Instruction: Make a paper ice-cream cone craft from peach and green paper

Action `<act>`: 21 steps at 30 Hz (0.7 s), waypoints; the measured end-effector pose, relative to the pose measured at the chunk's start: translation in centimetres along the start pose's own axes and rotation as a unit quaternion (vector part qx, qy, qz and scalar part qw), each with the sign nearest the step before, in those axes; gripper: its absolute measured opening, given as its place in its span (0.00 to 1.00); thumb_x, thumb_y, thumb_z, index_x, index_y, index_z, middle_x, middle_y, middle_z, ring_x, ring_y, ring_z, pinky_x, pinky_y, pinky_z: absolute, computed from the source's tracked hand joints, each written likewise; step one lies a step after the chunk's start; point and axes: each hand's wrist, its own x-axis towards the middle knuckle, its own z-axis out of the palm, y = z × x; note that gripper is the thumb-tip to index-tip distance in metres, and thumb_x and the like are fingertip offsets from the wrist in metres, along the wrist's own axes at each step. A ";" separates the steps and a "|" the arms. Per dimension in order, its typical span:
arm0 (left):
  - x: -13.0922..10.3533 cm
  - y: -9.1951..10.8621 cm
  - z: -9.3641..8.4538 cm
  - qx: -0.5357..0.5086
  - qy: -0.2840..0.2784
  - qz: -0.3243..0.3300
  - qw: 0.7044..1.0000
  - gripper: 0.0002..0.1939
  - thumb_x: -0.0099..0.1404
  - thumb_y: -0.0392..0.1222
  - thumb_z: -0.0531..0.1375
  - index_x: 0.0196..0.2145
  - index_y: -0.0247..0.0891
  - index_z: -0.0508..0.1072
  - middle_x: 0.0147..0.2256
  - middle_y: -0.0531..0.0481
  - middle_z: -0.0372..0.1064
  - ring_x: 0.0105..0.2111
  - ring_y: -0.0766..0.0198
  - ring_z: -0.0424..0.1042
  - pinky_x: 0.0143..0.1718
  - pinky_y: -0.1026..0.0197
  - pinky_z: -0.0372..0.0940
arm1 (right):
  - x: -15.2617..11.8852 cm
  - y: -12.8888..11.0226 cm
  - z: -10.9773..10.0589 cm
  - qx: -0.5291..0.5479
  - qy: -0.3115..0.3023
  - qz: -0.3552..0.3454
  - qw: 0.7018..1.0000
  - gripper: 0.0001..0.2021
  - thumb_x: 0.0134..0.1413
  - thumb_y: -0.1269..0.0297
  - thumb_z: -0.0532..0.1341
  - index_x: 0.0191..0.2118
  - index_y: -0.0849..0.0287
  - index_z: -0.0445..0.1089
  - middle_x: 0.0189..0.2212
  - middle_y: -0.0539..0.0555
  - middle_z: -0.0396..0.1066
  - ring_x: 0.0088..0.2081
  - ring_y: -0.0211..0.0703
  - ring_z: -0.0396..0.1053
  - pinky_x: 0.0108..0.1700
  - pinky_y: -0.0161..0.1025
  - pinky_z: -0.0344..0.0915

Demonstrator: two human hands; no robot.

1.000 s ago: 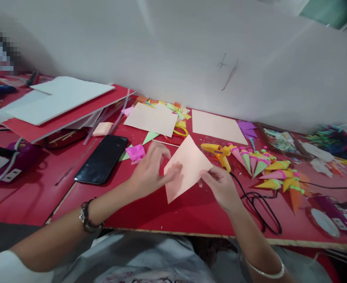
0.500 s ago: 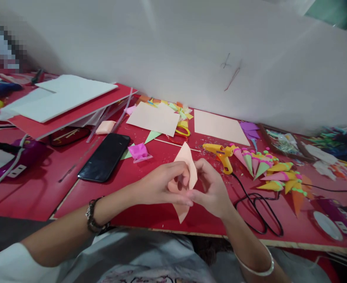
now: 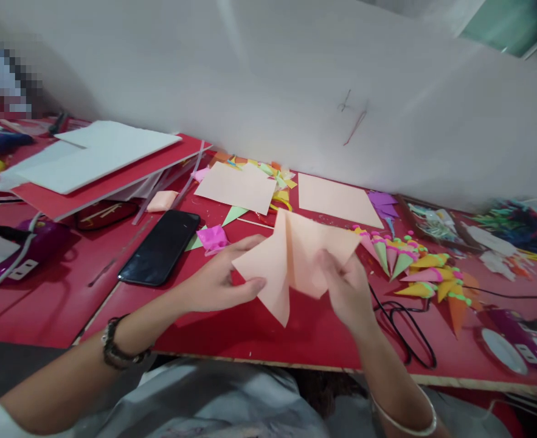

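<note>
A peach sheet of paper (image 3: 302,255) with a crease down its middle is held up over the red table, spread partly open. My left hand (image 3: 222,280) grips its left part, thumb in front and fingers behind. On the other side my right hand (image 3: 348,286) pinches the right part, its thumb pressed on the paper's face. Beyond the paper lie two flat pale peach sheets, one on the left (image 3: 238,187) and another on the right (image 3: 336,198). The yellow glue gun is hidden behind the paper and my right hand; its black cord (image 3: 396,328) shows.
A black phone (image 3: 161,246) and a small pink packet (image 3: 213,238) lie left of my hands. Several small decorated paper cones (image 3: 400,258) cluster on the right. White boards (image 3: 108,152) are stacked back left. A tray (image 3: 436,219) stands back right, and a purple power strip (image 3: 523,334) nearer.
My hands have moved apart, and the peach paper between them has gone from folded up to spread wide. It now covers the glue gun.
</note>
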 end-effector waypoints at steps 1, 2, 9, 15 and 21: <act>0.0 -0.5 -0.5 -0.009 -0.005 -0.021 1.000 0.17 0.59 0.41 0.53 0.47 0.36 0.61 0.41 0.44 0.67 0.39 0.61 0.68 0.36 0.63 0.65 | 0.2 0.0 -0.4 -0.018 0.033 -0.010 0.999 0.09 0.54 0.62 0.53 0.39 0.58 0.64 0.36 0.57 0.69 0.41 0.46 0.66 0.43 0.41 0.64; 0.0 -1.0 -0.9 -0.013 -0.008 -0.035 0.999 0.14 0.60 0.42 0.52 0.44 0.37 0.62 0.37 0.46 0.69 0.36 0.62 0.68 0.34 0.63 0.66 | 0.4 0.0 -0.8 -0.037 0.058 -0.028 0.997 0.10 0.54 0.63 0.53 0.40 0.58 0.65 0.38 0.57 0.68 0.43 0.47 0.65 0.44 0.42 0.63; 2.1 -0.5 -2.1 0.236 0.211 -0.004 0.949 0.22 0.58 0.42 0.55 0.49 0.35 0.56 0.50 0.38 0.54 0.51 0.55 0.55 0.49 0.53 0.57 | 0.1 -0.6 -1.5 -0.157 0.069 -0.124 0.977 0.10 0.53 0.66 0.53 0.42 0.57 0.64 0.37 0.60 0.69 0.41 0.51 0.66 0.37 0.44 0.65; 3.4 3.0 -1.1 0.291 0.126 0.064 0.946 0.09 0.62 0.39 0.47 0.39 0.38 0.64 0.40 0.48 0.65 0.45 0.59 0.60 0.49 0.53 0.50 | -1.0 -1.4 -0.3 -0.102 0.008 -0.109 0.989 0.09 0.52 0.64 0.54 0.40 0.55 0.65 0.33 0.56 0.71 0.42 0.51 0.67 0.35 0.40 0.66; 4.2 3.0 -0.9 0.171 0.154 -0.011 0.973 0.11 0.64 0.41 0.46 0.26 0.36 0.60 0.20 0.56 0.57 0.22 0.69 0.57 0.26 0.64 0.51 | -1.2 -1.2 0.0 0.006 0.071 -0.040 0.997 0.11 0.53 0.62 0.53 0.42 0.55 0.65 0.39 0.57 0.69 0.39 0.47 0.68 0.38 0.40 0.66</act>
